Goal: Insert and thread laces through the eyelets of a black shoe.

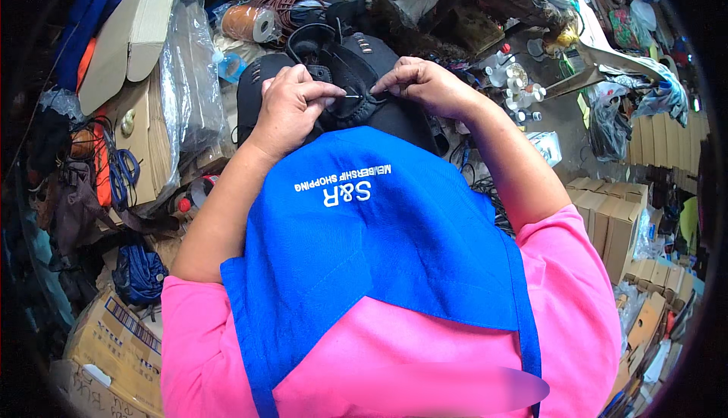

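A black shoe-like piece (356,114), with a raised stitched rim and a curved strap, rests on my lap. My left hand (294,106) is closed at its near left side, fingertips pinched at one end of a thin, pale needle (353,97). The needle lies across the piece's opening, pointing toward the other hand. My right hand (428,88) is also closed, its thumb and index finger pinched at the right rim; what lies between them is too small to make out. Behind the hands stands a black strap loop (311,39).
Beyond my knees lies an orange spool of thread (249,23). Blue-handled scissors (123,168) hang at the left, near cardboard sheets (136,134). Several small bottles (517,84) stand at the right, above stacked cardboard boxes (610,217). A blue apron (379,228) covers my front.
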Motion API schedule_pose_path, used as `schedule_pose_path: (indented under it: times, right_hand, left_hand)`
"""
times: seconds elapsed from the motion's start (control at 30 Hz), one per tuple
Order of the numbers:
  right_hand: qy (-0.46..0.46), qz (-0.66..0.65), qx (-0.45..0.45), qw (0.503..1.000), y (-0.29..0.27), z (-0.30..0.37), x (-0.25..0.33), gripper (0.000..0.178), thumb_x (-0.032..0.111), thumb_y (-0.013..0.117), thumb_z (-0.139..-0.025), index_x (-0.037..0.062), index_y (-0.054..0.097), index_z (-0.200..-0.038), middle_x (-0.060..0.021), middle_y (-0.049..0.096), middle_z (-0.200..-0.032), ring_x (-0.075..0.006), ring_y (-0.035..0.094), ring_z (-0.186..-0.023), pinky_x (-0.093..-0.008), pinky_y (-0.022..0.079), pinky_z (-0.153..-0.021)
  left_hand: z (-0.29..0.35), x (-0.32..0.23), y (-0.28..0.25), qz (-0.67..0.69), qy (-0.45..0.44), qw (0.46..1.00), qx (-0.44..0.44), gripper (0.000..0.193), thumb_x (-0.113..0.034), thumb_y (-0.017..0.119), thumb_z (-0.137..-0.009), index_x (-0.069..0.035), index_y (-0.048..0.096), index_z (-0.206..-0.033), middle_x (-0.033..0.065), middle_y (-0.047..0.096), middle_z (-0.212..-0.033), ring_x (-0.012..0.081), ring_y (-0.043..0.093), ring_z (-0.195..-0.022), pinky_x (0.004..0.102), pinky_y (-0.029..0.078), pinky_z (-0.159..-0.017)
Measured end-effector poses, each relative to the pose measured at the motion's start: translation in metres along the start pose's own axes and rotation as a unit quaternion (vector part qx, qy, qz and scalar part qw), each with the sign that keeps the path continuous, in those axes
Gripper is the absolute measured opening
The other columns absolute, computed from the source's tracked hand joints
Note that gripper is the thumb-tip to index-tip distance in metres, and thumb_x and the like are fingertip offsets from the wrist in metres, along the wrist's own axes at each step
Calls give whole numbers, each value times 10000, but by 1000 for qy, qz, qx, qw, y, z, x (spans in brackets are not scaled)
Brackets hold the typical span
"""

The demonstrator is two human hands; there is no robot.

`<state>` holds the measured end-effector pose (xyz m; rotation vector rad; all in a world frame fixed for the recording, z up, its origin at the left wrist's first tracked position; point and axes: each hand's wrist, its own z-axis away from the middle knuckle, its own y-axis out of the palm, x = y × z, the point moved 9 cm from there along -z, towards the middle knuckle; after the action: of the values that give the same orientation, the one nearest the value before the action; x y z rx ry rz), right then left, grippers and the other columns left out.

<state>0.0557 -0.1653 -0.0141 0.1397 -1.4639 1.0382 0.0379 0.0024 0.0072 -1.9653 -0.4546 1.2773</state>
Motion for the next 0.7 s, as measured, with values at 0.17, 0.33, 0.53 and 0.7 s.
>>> schedule_pose_path:
  times: [0.17,0.33,0.53,0.7]
  right_hand:
    - [-9,-25,4,1000,1,-2,-5,249,60,600,-833,128,711,-1046,-9,522,-809,-144,490,-856,-268,404,-840]
    - [-2,-50,16,999,3,-4,-10,269,59,610,-820,130,710,-1059,-20,538,-805,-145,497,-836,-274,412,-818]
    - [-2,-68,41,997,5,-9,-13,251,54,617,-827,101,708,-1055,-6,505,-780,-132,476,-812,-266,401,-785]
    - [-11,-44,34,998,5,-5,-9,264,40,621,-816,105,709,-1056,-8,515,-785,-129,487,-816,-260,405,-782]
  left_hand:
    - [0,5,6,20,-15,1000,13,160,-168,690,-747,-247,739,-878,-8,527,-734,182,520,-829,345,353,-788]
    - [-5,7,14,36,-13,998,42,157,-176,686,-749,-235,737,-886,4,539,-723,189,538,-827,343,362,-792]
    - [-20,11,25,91,-31,991,88,150,-122,715,-719,-179,735,-856,42,571,-731,216,580,-753,346,454,-722]
    - [-20,9,26,107,-7,990,95,145,-109,715,-721,-184,733,-843,39,569,-732,208,579,-750,349,446,-715]
